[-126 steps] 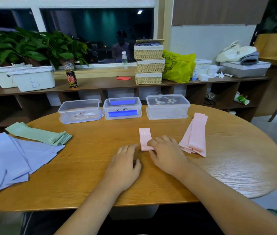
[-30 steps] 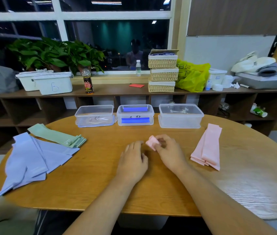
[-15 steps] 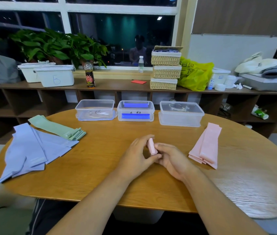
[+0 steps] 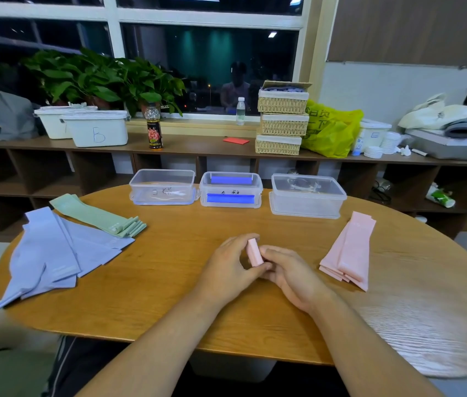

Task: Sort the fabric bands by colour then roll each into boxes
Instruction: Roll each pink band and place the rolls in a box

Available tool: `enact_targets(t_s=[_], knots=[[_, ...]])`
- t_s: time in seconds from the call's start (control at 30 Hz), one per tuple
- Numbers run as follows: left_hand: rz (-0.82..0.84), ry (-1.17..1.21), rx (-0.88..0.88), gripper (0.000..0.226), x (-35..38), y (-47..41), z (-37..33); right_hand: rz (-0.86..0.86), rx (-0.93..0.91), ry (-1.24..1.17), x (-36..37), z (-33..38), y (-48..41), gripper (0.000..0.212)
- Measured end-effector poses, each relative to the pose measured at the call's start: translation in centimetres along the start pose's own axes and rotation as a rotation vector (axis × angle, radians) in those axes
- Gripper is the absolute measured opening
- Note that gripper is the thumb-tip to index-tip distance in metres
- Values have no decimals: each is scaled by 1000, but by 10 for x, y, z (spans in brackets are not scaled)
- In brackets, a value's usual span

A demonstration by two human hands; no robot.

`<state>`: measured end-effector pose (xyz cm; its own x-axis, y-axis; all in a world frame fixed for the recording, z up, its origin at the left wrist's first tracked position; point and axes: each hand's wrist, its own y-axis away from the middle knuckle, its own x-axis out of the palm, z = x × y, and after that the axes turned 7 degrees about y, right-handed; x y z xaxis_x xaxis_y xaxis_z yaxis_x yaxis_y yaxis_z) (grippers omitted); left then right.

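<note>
Over the tabletop (image 4: pixel 169 267), the pink band (image 4: pixel 255 252), flat moments ago, is now rolled; left hand (image 4: pixel 226 270) and right hand (image 4: pixel 292 275) each keep a pinching grip on it, ready for boxing.

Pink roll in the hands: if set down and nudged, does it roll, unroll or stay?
Likely light and soft: the pink roll is thin fabric like the flat pink stack, held by fingertips of left hand and right hand alone. Probably springs open once the grip eases; nothing visible ties it. Looks flattened, so a nudge likely slides it.
</note>
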<state>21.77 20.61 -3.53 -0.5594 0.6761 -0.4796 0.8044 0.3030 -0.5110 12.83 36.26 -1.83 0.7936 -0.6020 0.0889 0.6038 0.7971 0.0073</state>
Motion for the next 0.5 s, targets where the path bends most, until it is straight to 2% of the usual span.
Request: enact_targets(t_s=[0.2, 0.37, 0.5], knots=[[-30, -37, -22, 64, -1, 0, 2, -52, -29, -25, 5, -3, -1, 30], [4, -88, 12, 52, 1, 0, 5, -50, -125, 156, 8, -8, -1, 23], [38, -80, -8, 64, 1, -1, 7, -114, -126, 142, 9, -9, -2, 23]])
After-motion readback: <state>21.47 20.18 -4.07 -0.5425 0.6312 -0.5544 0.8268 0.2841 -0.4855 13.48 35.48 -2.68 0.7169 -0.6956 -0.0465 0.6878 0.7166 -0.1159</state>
